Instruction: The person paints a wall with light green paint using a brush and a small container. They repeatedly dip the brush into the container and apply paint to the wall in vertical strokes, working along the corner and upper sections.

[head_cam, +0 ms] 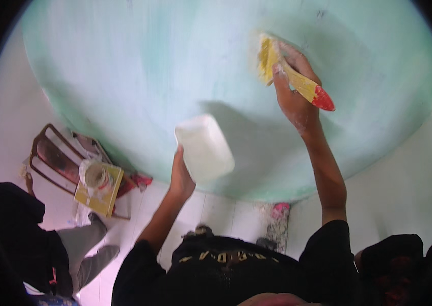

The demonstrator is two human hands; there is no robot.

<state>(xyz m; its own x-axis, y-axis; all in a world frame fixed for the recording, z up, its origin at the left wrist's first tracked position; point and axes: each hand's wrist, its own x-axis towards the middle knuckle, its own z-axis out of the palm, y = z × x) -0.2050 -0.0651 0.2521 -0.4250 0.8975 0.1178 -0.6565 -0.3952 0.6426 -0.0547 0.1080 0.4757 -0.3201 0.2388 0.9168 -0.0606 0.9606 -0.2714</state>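
My right hand (pixel 298 90) grips a flat paintbrush (pixel 302 82) with a yellow, paint-smeared handle and a red tip. Its bristle end lies against or very close to the wall (pixel 131 65), which shows pale whitish paint streaked over green. White paint marks my right fingers and wrist. Lower and to the left, my left hand (pixel 181 178) holds a white plastic tray (pixel 206 153) by its left edge, thumb over the rim. The tray is tilted towards the camera and casts a shadow on the wall. Its contents look pale, and I cannot tell how much paint it holds.
At left a wooden chair (pixel 55 157) carries a yellow board (pixel 110 197) with a paint-smeared bucket (pixel 95 176). A person in black (pixel 17 229) stands beside it, a brush in hand. Another person (pixel 390 264) is at lower right. A pink item (pixel 281 210) lies at the wall's foot.
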